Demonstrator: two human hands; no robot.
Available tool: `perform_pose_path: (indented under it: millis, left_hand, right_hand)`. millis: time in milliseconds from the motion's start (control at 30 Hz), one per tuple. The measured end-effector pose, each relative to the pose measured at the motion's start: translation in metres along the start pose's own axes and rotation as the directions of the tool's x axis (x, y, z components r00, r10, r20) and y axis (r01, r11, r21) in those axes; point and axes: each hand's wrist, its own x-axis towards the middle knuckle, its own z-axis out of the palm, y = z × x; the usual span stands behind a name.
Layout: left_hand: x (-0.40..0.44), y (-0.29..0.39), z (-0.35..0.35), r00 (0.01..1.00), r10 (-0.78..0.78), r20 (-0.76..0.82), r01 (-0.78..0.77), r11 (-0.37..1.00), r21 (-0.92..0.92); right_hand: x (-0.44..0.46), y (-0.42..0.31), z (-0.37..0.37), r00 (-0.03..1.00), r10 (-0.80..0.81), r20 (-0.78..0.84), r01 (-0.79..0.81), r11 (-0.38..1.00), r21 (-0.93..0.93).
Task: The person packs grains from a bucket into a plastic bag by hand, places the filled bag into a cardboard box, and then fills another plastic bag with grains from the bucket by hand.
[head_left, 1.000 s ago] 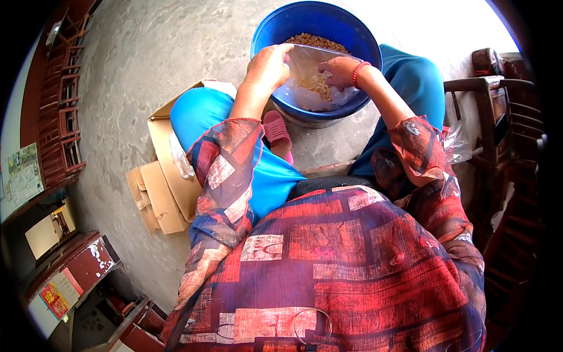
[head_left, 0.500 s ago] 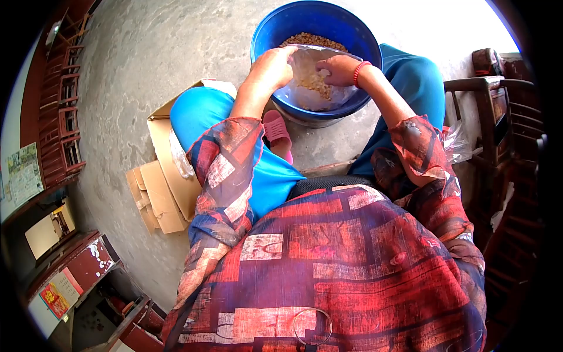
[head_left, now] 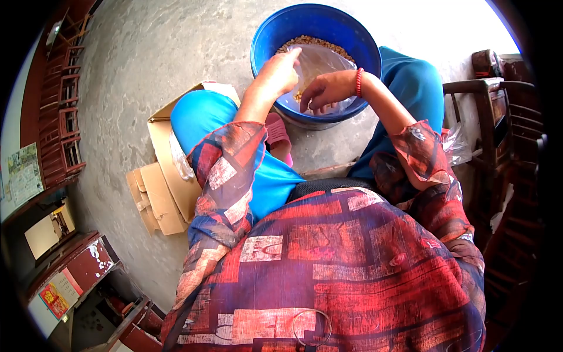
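Note:
A blue tub (head_left: 264, 41) stands between my knees, with small tan-brown pieces (head_left: 316, 41) along its far inner side. Over its near half hangs a clear plastic bag (head_left: 319, 61) with some yellowish pieces in it. The left rim of the bag is pinched in my left hand (head_left: 280, 71). My right hand (head_left: 333, 91), with a red bracelet at the wrist, hangs over the bag's near part, its fingers curved downward and apart. I see nothing held between them.
Flattened cardboard (head_left: 161, 196) lies left of my knee with a plastic wrapper on it. A dark wooden chair (head_left: 487, 88) stands at the right, beside another clear bag (head_left: 457, 144). Pink footwear (head_left: 277, 132) shows below the tub.
My right hand has come up out of the bag and shifted left and toward me, its fingers now spread downward. My left hand has moved slightly right, still on the bag.

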Motion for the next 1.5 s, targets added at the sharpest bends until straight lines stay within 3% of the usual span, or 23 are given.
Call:
perform_pose_path:
  millis: [100,167,200,333,367,433,500,533,567,633,767,833,967,1033,1067,1100,1133,1167,1200,1233,1300,1333,1500]
  left_hand:
    - [-0.003,0.005,0.001,0.995,0.017,0.096,-0.019,1.0,0.018]
    - [-0.004,0.007,0.001,0.96,0.092,0.264,-0.112,0.992,0.061]
    - [-0.002,0.007,0.004,0.942,-0.039,0.333,0.042,0.999,-0.002]
    - [-0.009,0.019,0.003,0.923,0.009,0.385,-0.086,0.98,0.182]
    - [-0.009,0.017,0.007,0.925,0.006,0.381,-0.08,0.981,0.179]
    - [-0.008,0.014,0.013,0.912,0.092,0.399,-0.178,0.967,0.183]
    - [-0.01,0.024,0.012,0.904,0.013,0.428,-0.125,0.964,0.235]
    - [-0.011,0.025,0.012,0.901,0.009,0.434,-0.123,0.964,0.236]
    - [-0.012,0.026,0.011,0.899,0.004,0.438,-0.12,0.964,0.237]
    - [-0.014,0.027,0.009,0.902,0.004,0.432,-0.114,0.967,0.229]
    - [-0.018,0.025,0.01,0.929,0.057,0.365,-0.13,0.975,0.178]
    - [-0.018,0.025,0.011,0.931,0.051,0.362,-0.123,0.976,0.178]
    - [-0.015,0.025,0.01,0.919,0.066,0.388,-0.15,0.97,0.192]
    - [-0.015,0.025,0.01,0.929,0.066,0.364,-0.143,0.972,0.188]
    - [-0.017,0.026,0.009,0.929,0.066,0.364,-0.143,0.971,0.189]
    - [-0.017,0.026,0.007,0.932,0.059,0.357,-0.132,0.974,0.184]
    - [-0.018,0.026,0.006,0.936,0.054,0.348,-0.122,0.976,0.178]
    - [-0.018,0.025,0.006,0.937,0.057,0.345,-0.125,0.976,0.179]
    - [-0.017,0.022,0.006,0.945,0.035,0.324,-0.098,0.978,0.182]
    - [-0.016,0.02,0.006,0.953,0.014,0.303,-0.073,0.98,0.184]
    - [-0.016,0.019,0.003,0.959,0.001,0.283,-0.064,0.975,0.214]
    - [-0.014,0.015,0.004,0.968,0.001,0.25,-0.061,0.97,0.234]
    - [-0.011,0.013,-0.004,0.978,-0.066,0.198,0.003,0.953,0.304]
  right_hand:
    - [-0.013,-0.011,-0.004,0.995,-0.097,-0.014,0.097,0.995,0.028]
    - [-0.021,-0.015,-0.013,0.974,-0.196,-0.112,0.216,0.954,0.209]
    - [-0.023,-0.014,-0.019,0.949,-0.21,-0.236,0.269,0.93,0.251]
    - [-0.024,-0.013,-0.048,0.784,-0.129,-0.607,0.414,0.837,0.358]
    - [-0.013,-0.002,-0.057,0.74,-0.099,-0.666,0.352,0.9,0.257]
    - [-0.001,0.006,-0.069,0.765,-0.052,-0.642,0.165,0.979,0.117]
    - [0.035,0.055,-0.082,0.661,-0.346,-0.666,0.034,0.9,-0.434]
    - [0.046,0.058,-0.082,0.707,-0.159,-0.69,-0.207,0.885,-0.416]
    - [0.06,0.073,-0.081,0.693,-0.078,-0.717,-0.365,0.819,-0.443]
    - [0.064,0.07,-0.064,0.644,-0.047,-0.763,-0.508,0.72,-0.473]
    - [0.077,0.098,-0.054,0.704,0.106,-0.702,-0.578,0.66,-0.48]
    - [0.073,0.082,-0.058,0.833,0.259,-0.488,-0.483,0.771,-0.415]
    - [0.083,0.098,-0.059,0.848,0.362,-0.388,-0.512,0.749,-0.42]
    - [0.086,0.104,-0.064,0.834,0.492,-0.248,-0.551,0.757,-0.351]
    - [0.075,0.085,-0.06,0.809,0.529,-0.258,-0.582,0.783,-0.22]
    - [0.073,0.082,-0.06,0.809,0.528,-0.26,-0.582,0.783,-0.221]
    - [0.07,0.08,-0.062,0.823,0.464,-0.327,-0.475,0.879,0.052]
    - [0.065,0.078,-0.061,0.803,0.489,-0.34,-0.335,0.843,0.421]
    - [0.057,0.067,-0.058,0.782,0.514,-0.353,-0.126,0.685,0.718]
    - [0.053,0.059,-0.064,0.78,0.512,-0.36,-0.123,0.689,0.715]
    - [0.046,0.047,-0.074,0.894,0.208,-0.396,0.172,0.655,0.735]
    - [0.037,0.035,-0.075,0.819,0.269,-0.507,0.197,0.699,0.688]
    - [0.012,-0.015,-0.074,0.878,0.058,-0.474,0.273,0.755,0.597]
